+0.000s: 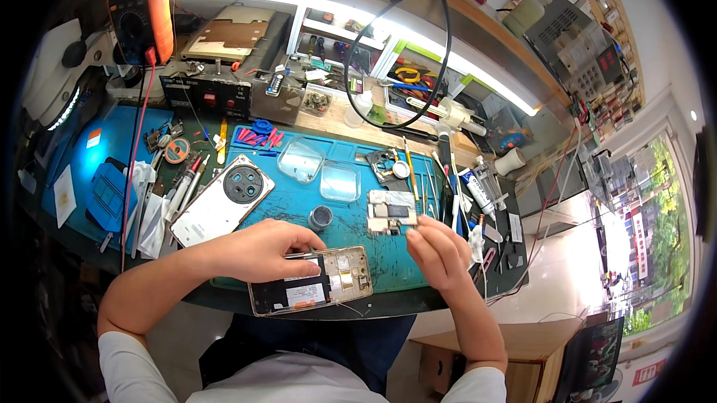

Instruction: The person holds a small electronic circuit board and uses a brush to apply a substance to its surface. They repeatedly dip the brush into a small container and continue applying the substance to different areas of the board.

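An opened phone [347,272] lies at the front edge of the bench, its inside facing up with a black battery and a bare frame showing. My left hand [287,250] grips it, thumb on the battery side and fingers over the far edge. My right hand [439,250] is closed in a pinch beside a phone circuit board [392,211] to the right. Whatever is between those fingertips, if anything, is too small to make out. Just beyond the phone stands a small round jar [320,217] with dark contents.
A white phone back cover [224,201] with a round camera ring lies at left. Two clear plastic boxes [340,181] sit mid-mat. Tweezers, a screwdriver [411,168] and a white tube [478,191] crowd the right. A red cable [135,171] hangs at left.
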A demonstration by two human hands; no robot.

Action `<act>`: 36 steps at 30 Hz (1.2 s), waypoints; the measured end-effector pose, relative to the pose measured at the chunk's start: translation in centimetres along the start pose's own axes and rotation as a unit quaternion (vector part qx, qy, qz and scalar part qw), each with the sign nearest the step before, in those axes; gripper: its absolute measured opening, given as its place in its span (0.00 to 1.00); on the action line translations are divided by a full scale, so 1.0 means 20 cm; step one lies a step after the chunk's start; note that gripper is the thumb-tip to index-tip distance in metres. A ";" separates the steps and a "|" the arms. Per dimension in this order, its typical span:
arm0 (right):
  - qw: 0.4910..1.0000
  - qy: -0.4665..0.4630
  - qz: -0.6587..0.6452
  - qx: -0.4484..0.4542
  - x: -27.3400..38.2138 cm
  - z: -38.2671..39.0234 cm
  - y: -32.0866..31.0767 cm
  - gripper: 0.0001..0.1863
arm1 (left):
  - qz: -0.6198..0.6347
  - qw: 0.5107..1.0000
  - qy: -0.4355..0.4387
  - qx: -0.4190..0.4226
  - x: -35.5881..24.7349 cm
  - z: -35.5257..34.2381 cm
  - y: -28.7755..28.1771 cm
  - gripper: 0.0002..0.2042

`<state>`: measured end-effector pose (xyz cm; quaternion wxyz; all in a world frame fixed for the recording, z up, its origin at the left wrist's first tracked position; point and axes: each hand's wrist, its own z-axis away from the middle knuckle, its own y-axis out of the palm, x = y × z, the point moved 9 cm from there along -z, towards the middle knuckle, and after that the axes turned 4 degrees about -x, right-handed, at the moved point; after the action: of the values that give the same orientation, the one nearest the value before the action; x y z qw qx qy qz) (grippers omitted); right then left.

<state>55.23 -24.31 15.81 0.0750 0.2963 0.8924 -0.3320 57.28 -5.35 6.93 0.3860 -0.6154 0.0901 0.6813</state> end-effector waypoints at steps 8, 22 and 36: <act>0.992 0.119 -0.039 0.034 -0.10 -0.06 0.32 0.12 | -0.022 1.000 0.010 0.005 0.00 0.00 0.00 0.20; 0.992 0.068 -0.057 0.086 0.00 -0.08 0.42 0.09 | -0.031 0.999 0.018 -0.004 -0.01 0.01 -0.01 0.20; 0.995 0.054 -0.022 0.081 -0.07 -0.06 0.28 0.13 | 0.004 0.999 -0.014 -0.034 -0.02 0.01 -0.02 0.20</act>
<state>59.58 -20.90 14.10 -0.0048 0.2993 0.8714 -0.3887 57.36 -5.25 7.47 0.3632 -0.6187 0.0636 0.6937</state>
